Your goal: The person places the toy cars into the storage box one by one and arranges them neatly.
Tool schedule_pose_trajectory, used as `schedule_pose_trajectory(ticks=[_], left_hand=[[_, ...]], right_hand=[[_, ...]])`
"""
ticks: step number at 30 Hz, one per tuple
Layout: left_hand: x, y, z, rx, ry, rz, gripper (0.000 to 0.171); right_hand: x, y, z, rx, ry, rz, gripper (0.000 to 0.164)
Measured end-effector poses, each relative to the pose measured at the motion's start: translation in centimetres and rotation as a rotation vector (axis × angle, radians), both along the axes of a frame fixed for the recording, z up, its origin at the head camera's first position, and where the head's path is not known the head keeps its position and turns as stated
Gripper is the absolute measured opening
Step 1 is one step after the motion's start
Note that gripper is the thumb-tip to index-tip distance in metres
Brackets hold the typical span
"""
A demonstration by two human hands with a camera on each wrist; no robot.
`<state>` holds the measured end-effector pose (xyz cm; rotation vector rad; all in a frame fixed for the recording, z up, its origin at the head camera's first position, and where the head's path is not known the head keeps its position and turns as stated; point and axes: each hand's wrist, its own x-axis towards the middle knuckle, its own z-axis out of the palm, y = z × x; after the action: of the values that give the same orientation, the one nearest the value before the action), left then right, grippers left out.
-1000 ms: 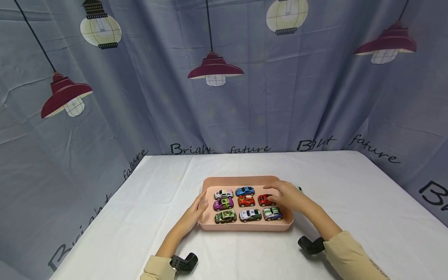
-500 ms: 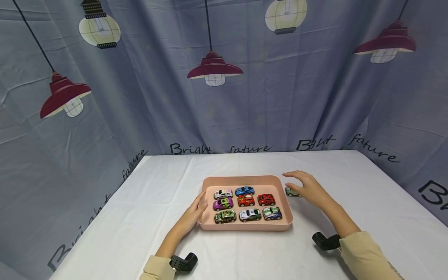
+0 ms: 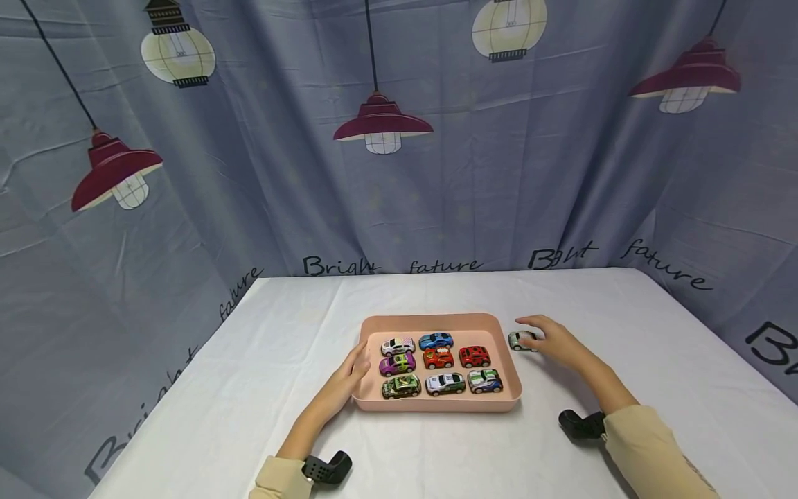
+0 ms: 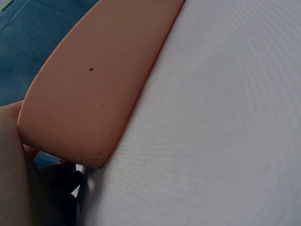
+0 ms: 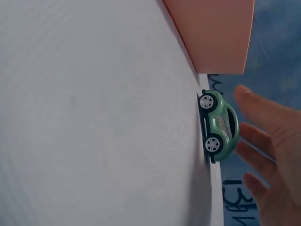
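Observation:
A pink tray sits on the white table, and my left hand holds its left side. The left wrist view has the tray's outer wall up close, with the thumb at its rim and the fingers in shadow by the corner. Just outside the tray's right wall, a small green toy car stands on its wheels. My right hand reaches over that car, thumb and fingers spread on either side of it. In the right wrist view a gap shows between the thumb and the car's roof.
Several toy cars stand in rows in the tray, among them a blue one, a purple one and a red one. White cloth covers the table. A grey-blue curtain hangs behind it.
My right hand has moved from the red car in the tray out to the right, then lowered over the green car. My left hand and the tray have stayed put.

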<state>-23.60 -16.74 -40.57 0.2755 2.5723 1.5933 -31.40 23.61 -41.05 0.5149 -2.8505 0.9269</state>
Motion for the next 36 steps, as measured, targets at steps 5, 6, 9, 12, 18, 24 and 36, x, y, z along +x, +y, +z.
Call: schedule_pose_trajectory(ticks=[5,6,9,12,18,24,36], left_hand=[[-0.8,-0.2,-1.2,0.015,0.004,0.007,0.057],[-1.1,-0.3,-1.6,0.015,0.006,0.010,0.056],[-1.9,-0.6,-2.8,0.006,0.015,0.019,0.055],[-2.4,-0.8,-3.5,-0.005,0.019,0.022,0.055],[-2.5,-0.8,-3.7,-0.002,0.012,0.022,0.055],[-2.3,-0.7,-3.6,-0.004,0.009,0.020,0.055],[-2.3,-0.7,-3.6,-0.008,0.018,0.020,0.055]], right_hand=[[-0.4,0.2,-0.9,0.041,-0.064,-0.001,0.054],[-0.4,0.2,-1.0,0.050,-0.075,-0.003,0.054],[-0.6,0.2,-1.3,0.065,-0.101,-0.010,0.052],[-0.6,0.2,-1.3,0.064,-0.099,-0.019,0.047],[-0.3,0.2,-0.9,0.054,-0.106,-0.073,0.045],[0.0,0.6,-0.7,0.008,-0.063,-0.094,0.045],[0.4,0.5,0.3,-0.062,0.004,-0.101,0.046]])
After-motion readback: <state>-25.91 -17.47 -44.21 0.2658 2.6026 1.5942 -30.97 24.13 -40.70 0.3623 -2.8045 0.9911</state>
